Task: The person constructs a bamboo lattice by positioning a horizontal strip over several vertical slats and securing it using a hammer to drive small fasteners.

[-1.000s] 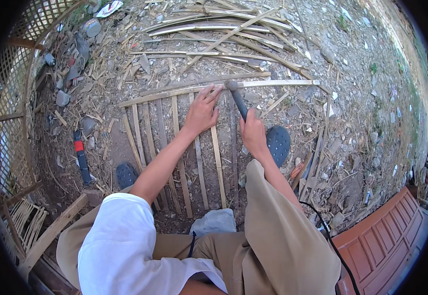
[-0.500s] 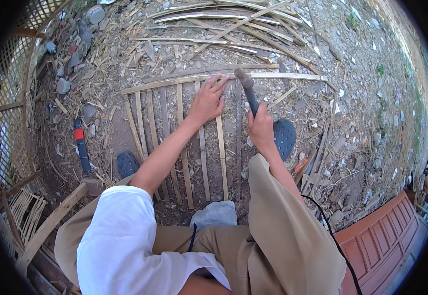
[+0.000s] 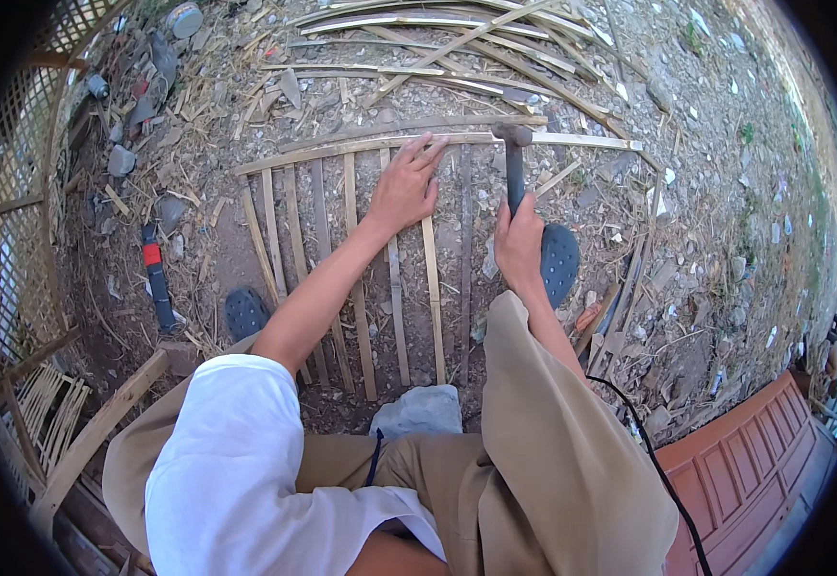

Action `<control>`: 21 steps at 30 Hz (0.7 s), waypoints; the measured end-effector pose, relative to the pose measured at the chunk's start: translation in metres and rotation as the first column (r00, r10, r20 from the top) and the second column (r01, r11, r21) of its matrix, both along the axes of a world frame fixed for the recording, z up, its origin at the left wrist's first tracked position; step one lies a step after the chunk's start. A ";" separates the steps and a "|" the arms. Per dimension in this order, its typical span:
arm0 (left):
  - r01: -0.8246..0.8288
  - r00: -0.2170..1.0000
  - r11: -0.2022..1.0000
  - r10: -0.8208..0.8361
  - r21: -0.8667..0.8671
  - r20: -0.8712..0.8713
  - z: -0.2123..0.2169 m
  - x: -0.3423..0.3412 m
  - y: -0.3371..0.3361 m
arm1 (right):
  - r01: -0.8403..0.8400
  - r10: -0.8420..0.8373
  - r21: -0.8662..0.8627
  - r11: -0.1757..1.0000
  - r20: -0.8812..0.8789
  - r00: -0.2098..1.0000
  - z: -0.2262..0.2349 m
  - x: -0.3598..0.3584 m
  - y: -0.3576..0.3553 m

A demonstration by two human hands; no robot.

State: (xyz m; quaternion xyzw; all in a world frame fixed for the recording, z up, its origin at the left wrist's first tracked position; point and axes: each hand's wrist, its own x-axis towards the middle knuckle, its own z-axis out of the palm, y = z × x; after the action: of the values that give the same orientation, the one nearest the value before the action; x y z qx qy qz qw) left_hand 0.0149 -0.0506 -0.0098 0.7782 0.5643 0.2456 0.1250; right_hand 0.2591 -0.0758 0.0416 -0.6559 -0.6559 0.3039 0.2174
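Note:
My right hand [image 3: 519, 242] is wrapped round the dark handle of a hammer [image 3: 513, 173]. The hammer's head is over a long pale wooden strip [image 3: 332, 154] lying crosswise; whether they touch I cannot tell. My left hand [image 3: 405, 190] rests over the same strip, left of the hammer, its fingers stretched out and the thumb apart. Several thin wooden slats [image 3: 434, 298] run from the long strip toward me, side by side on the ground. One darker slat [image 3: 466, 259] lies between my hands. The left palm hides part of the slats under it.
More wooden strips [image 3: 457, 58] are heaped at the far side. A dark tool with a red band [image 3: 154, 269] lies at left, near a lattice panel [image 3: 15, 192]. A stone block [image 3: 418, 413] sits between my legs. A reddish-brown panel [image 3: 735, 470] lies at lower right.
The hammer has swung to the right and its handle now points more straight away from me. My right hand has shifted slightly right; my left hand stays nearly in place.

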 end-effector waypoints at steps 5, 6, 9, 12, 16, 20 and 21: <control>0.004 1.000 1.000 -0.004 -0.003 0.008 -0.004 -0.003 0.000 | -0.142 0.135 0.114 0.983 0.063 0.989 -0.001 -0.006 0.005; 0.004 1.000 1.000 -0.004 -0.004 0.014 -0.004 -0.002 0.000 | -0.197 0.185 0.125 0.973 0.099 0.978 -0.007 -0.006 0.006; -0.013 1.000 1.000 0.013 -0.027 0.028 -0.007 -0.003 -0.003 | -0.202 0.190 0.075 0.977 0.138 0.972 -0.012 -0.007 0.006; -0.022 0.999 0.999 0.024 -0.033 0.035 -0.006 -0.003 -0.003 | -0.165 0.152 0.078 0.983 0.146 0.978 0.001 -0.009 0.007; 0.020 0.999 0.999 -0.022 0.043 0.050 -0.007 -0.002 -0.003 | -0.169 0.147 0.156 0.973 0.141 0.979 0.007 -0.004 0.003; -0.021 0.998 1.000 0.020 0.017 0.060 -0.008 -0.001 -0.003 | -0.248 0.218 0.059 0.967 0.319 0.922 0.001 -0.010 0.010; -0.020 0.999 0.999 0.019 0.032 0.051 -0.009 -0.001 -0.003 | -0.248 0.212 0.094 0.964 0.290 0.933 0.003 -0.009 0.011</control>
State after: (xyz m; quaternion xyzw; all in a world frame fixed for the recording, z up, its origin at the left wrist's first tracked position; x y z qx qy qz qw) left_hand 0.0140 -0.0536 -0.0192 0.7681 0.5643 0.2759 0.1242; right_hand 0.2498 -0.0652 0.0447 -0.5951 -0.7704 0.1894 0.1283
